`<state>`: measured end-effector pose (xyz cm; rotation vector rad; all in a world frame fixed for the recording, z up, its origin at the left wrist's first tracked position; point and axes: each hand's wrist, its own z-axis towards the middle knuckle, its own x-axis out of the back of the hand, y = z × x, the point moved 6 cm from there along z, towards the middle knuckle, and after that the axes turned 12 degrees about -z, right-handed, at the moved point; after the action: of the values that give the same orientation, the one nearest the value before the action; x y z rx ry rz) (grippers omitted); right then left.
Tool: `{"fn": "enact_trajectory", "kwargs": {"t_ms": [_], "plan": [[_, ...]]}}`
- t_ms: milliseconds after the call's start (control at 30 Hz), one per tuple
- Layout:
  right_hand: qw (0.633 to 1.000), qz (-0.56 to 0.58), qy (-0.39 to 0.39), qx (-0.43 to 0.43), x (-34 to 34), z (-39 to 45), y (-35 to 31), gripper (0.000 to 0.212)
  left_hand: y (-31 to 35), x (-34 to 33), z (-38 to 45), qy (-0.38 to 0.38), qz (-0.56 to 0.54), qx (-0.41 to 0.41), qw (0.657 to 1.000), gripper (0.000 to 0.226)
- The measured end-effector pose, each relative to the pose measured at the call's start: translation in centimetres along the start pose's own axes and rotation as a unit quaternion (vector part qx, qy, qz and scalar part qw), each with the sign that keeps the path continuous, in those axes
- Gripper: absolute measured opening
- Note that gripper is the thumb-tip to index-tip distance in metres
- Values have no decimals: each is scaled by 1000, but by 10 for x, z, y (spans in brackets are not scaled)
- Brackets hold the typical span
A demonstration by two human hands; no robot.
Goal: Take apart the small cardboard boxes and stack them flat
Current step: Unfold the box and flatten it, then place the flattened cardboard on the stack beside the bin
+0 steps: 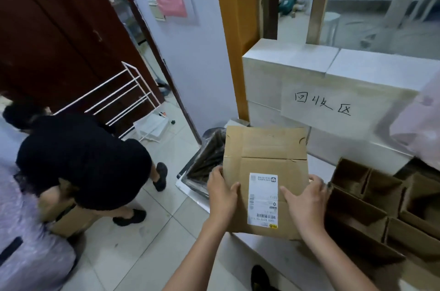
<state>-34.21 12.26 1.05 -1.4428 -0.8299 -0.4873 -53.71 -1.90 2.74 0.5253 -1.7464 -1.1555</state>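
A flattened brown cardboard box [266,147] with a white shipping label [263,197] is held up in front of me, its flaps spread upward. My left hand [222,191] grips its left edge, thumb on the front face. My right hand [307,200] grips its right edge, thumb also on the front. Several open small cardboard boxes [371,200] stand close together on the right, beside my right hand.
A person in black [81,159] bends over a cardboard box [69,219] on the tiled floor at left. A dark bin [209,162] sits behind the held box. A white tiled ledge with a handwritten paper sign [323,104] stands behind. A white wire rack [123,97] leans against the brown door.
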Motion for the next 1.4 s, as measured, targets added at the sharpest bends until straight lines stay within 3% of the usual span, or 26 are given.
{"fn": "enact_trajectory", "kwargs": {"t_ms": [267,567,833,1000,1400], "plan": [[999,-28,11,-43,-25,47,-27,79,-1,-24,76,-47,21,11,999,60],[984,-79,73,-141,-26,59,-14,74,-6,-83,120,-166,35,9,985,58],[952,-177,142,-206,-19,52,-27,65,-16,-131,143,-329,63,-9,942,53],[933,-230,165,-222,-12,53,-37,62,-32,-166,138,-427,77,20,901,37],[939,-202,77,-268,-31,97,-27,50,-60,-216,131,-489,158,106,851,31]]}}
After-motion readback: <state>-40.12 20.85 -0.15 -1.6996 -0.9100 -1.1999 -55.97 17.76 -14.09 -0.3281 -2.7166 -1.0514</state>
